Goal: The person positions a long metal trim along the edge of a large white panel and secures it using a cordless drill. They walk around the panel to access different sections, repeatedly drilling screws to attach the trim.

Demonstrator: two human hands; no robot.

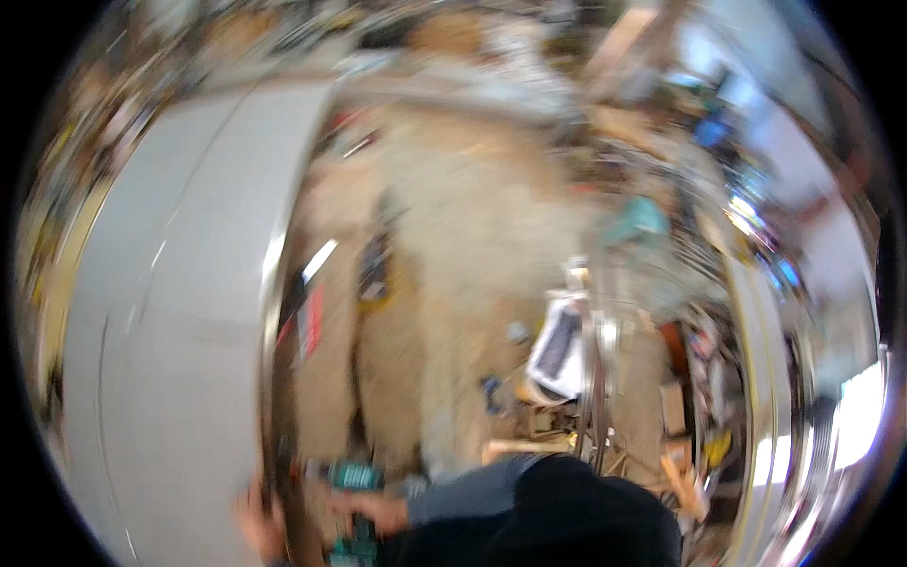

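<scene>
A long grey-white panel (179, 283) with a metal edge fills the left side of the view. My left hand (260, 522) is at the panel's near right edge, touching it; motion smears its fingers, so their grip is unclear. Just to the right, my right hand (373, 511) is closed around the handle of a green and black cordless drill (355, 475). The drill's front end points left, toward the panel's edge. Blur hides whether its tip touches the panel.
Below the panel lies a dusty brown floor (472, 189). A white container with a dark patch (557, 350) stands right of centre beside upright metal bars (597, 369). Wood scraps (685, 487) and a teal bundle (638, 222) lie at the right. Clutter lines the far side.
</scene>
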